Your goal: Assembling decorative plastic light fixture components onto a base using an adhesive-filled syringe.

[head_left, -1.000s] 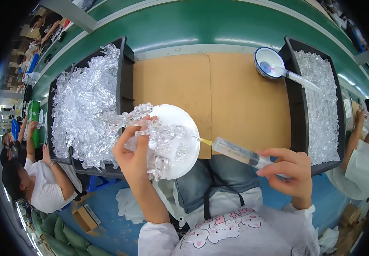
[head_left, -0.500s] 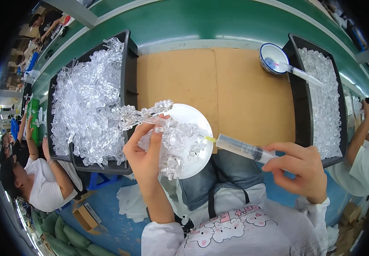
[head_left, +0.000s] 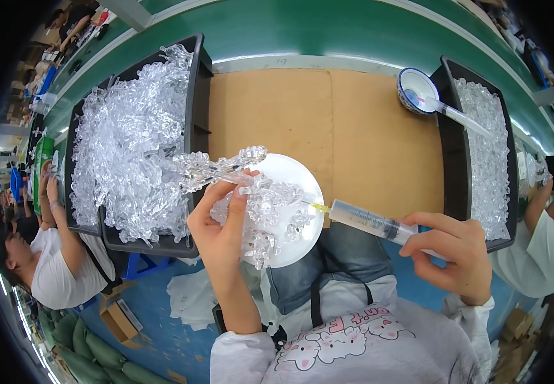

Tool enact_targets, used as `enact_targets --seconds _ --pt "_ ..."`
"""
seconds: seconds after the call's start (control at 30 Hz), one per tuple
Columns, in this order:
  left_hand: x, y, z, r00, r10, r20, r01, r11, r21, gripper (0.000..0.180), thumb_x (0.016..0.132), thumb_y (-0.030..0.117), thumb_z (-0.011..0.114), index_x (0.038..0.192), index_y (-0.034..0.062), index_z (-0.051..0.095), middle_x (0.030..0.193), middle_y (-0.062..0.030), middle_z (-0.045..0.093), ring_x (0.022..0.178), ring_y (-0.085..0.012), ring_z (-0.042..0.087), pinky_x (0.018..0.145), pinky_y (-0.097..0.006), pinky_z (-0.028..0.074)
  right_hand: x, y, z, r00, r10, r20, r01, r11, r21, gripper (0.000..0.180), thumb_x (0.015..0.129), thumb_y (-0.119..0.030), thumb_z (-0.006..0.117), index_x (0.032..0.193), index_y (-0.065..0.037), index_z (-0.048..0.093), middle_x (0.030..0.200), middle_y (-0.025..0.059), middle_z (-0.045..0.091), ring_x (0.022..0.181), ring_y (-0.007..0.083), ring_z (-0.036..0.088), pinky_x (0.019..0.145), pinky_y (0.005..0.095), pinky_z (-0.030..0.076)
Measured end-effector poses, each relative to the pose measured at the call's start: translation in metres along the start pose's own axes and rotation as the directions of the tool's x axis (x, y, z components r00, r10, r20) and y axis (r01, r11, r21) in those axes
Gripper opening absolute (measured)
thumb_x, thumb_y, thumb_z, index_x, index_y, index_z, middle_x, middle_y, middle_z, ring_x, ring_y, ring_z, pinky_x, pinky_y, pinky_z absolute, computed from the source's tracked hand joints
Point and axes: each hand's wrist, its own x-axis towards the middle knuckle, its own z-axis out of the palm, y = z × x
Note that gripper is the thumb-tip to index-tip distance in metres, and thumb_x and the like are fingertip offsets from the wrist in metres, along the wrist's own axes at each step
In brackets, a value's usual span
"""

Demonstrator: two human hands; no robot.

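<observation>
My left hand (head_left: 220,221) is closed, thumb against fingers, on a clear plastic branched piece (head_left: 193,168) with beaded ends. It is above the left part of a round white plate (head_left: 307,185). Several clear beaded pieces (head_left: 267,205) lie on the plate or hang over it; which of them belong to the held piece I cannot tell. In my right hand (head_left: 453,253) is a clear syringe (head_left: 369,221), gripped near its plunger end. Its yellow-hubbed needle points left over the plate, with the tip close to the clear pieces. Whether it touches them is unclear.
A black bin (head_left: 201,96) heaped with clear pieces stands left; another black bin (head_left: 457,150) with clear pieces stands right. Beside it, a blue-and-white bowl (head_left: 407,99) holds a second syringe (head_left: 465,120). Brown cardboard (head_left: 277,112) covers the table. Other people (head_left: 53,262) sit either side.
The whole view has shifted slightly. Both hands keep their hold, and the syringe stays pointed at the clear pieces over the plate. The person at left has moved their arms.
</observation>
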Motion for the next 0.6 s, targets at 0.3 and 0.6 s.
enact_targets --seconds 0.3,0.6 --pt "0.0019 -0.0012 -0.0019 0.999 0.022 0.039 -0.025 0.995 0.093 0.024 0.081 -0.004 0.054 0.103 -0.0099 0.061 0.109 -0.0177 0.061 0.096 -0.0235 0.062 0.088 -0.035 0.046 0.0024 0.0033 0.0017 1.0 0.011 -0.011 -0.01 0.999 0.037 0.02 0.055 0.004 0.06 0.068 -0.011 0.062 0.086 0.0084 0.066 0.045 0.0144 0.054 0.042 0.0226 0.04" --pt "0.0054 -0.0032 0.0023 0.999 0.002 0.038 -0.006 0.994 0.106 0.025 0.081 -0.004 0.054 0.105 -0.0106 0.06 0.109 -0.0172 0.061 0.097 -0.0235 0.062 0.089 -0.035 0.045 0.0043 0.0081 0.0021 0.999 0.037 -0.023 -0.036 0.997 0.071 0.02 0.055 0.004 0.06 0.069 -0.011 0.062 0.085 0.0085 0.066 0.045 0.0141 0.055 0.042 0.0224 0.04"
